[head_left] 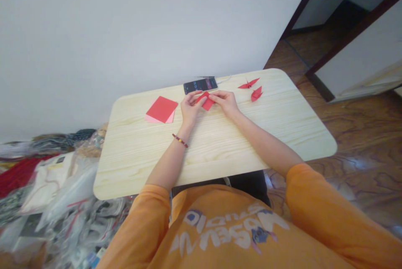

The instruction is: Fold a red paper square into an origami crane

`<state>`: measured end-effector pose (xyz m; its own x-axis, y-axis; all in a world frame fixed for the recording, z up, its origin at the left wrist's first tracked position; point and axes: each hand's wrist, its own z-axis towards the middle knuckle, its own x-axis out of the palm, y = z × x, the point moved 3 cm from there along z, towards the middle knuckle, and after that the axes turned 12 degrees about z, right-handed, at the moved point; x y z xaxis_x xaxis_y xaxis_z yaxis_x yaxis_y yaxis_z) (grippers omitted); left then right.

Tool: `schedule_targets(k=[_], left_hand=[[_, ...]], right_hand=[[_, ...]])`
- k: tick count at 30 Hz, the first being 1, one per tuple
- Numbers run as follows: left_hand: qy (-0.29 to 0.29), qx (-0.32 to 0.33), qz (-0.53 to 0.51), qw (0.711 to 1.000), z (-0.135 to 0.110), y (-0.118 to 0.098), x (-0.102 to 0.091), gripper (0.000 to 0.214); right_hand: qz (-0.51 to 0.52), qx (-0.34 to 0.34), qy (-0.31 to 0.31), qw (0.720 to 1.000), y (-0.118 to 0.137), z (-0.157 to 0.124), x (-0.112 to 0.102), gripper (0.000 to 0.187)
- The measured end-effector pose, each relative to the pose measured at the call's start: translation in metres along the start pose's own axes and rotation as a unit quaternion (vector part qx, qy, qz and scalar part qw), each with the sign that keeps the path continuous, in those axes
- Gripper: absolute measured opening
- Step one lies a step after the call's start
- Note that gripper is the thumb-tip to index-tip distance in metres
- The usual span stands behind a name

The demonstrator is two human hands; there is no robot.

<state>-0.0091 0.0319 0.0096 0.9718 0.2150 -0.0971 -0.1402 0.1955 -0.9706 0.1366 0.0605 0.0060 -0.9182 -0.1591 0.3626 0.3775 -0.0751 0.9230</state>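
Observation:
Between my two hands is a small folded square of red origami paper (pixel 207 103), turned corner-down just above or on the table. My left hand (pixel 190 107) pinches its left side, thumb on top. On the right side, the thumb and fingers of my right hand (pixel 226 102) close on its upper edge. Left of my hands lies a stack of square paper (pixel 161 109), red on top with pink showing beneath. Two folded red paper cranes, one with spread wings (pixel 249 84) and one more compact (pixel 256 94), rest to the right.
A lit phone (pixel 200 85) with a white cable (pixel 225 79) lies at the table's back edge, just behind my hands. The pale wooden table (pixel 135 147) has rounded corners and stands near a white wall. Plastic bags and clothes (pixel 63 193) are piled on the left.

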Motion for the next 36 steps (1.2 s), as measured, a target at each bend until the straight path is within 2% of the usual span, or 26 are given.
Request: schedule_targets(k=[7,14,26,31,36], left_hand=[[-0.024,0.032,0.010,0.999,-0.0015,-0.0060,-0.0001,0.032],[-0.036,0.042,0.020,0.998,-0.0038,-0.0093,-0.0015,0.025],[-0.031,0.060,0.045,0.997,-0.0031,-0.0104,-0.0025,0.030],[-0.004,0.051,0.055,0.997,-0.0003,-0.0068,-0.0032,0.034],[-0.008,0.020,0.032,0.999,0.0015,-0.0014,-0.0035,0.026]], right_hand=[[0.030,0.024,-0.019,0.999,-0.0029,0.0014,-0.0001,0.041],[0.020,0.007,-0.013,1.000,0.0011,-0.0010,0.0030,0.038],[-0.006,-0.006,0.001,1.000,0.0016,-0.0015,0.0027,0.033],[-0.022,-0.019,0.026,0.999,0.0001,-0.0010,0.0028,0.030],[-0.021,-0.025,0.030,0.999,0.0010,-0.0012,0.0023,0.028]])
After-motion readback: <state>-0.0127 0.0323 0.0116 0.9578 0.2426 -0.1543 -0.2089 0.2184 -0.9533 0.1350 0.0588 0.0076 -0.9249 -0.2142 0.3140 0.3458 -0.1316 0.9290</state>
